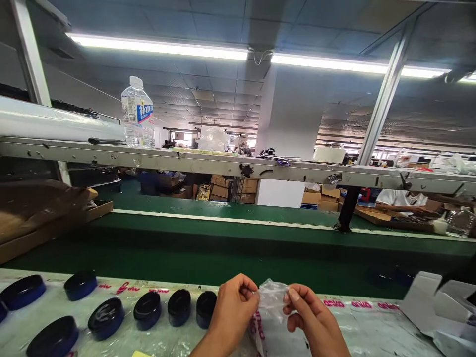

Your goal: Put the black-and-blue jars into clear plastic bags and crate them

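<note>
A small clear plastic bag (273, 300) is stretched between my two hands above the work surface. My left hand (234, 310) pinches its left edge between thumb and fingers. On the other side, my right hand (310, 315) grips the right edge the same way. The bag looks crumpled, and I cannot tell whether anything is inside. Just left of my left hand stands a dark blue round cap-like piece (206, 308), partly hidden by the hand. Several more such round pieces (106, 318) lie spread over the left part of the surface.
Plastic sheeting with pink print (357, 332) covers the worktop. Beyond it runs a green conveyor belt (223, 248). A metal shelf rail (208, 162) crosses above, carrying a water bottle (137, 114). White boxes (439, 307) stand at right, a cardboard tray (55, 228) at left.
</note>
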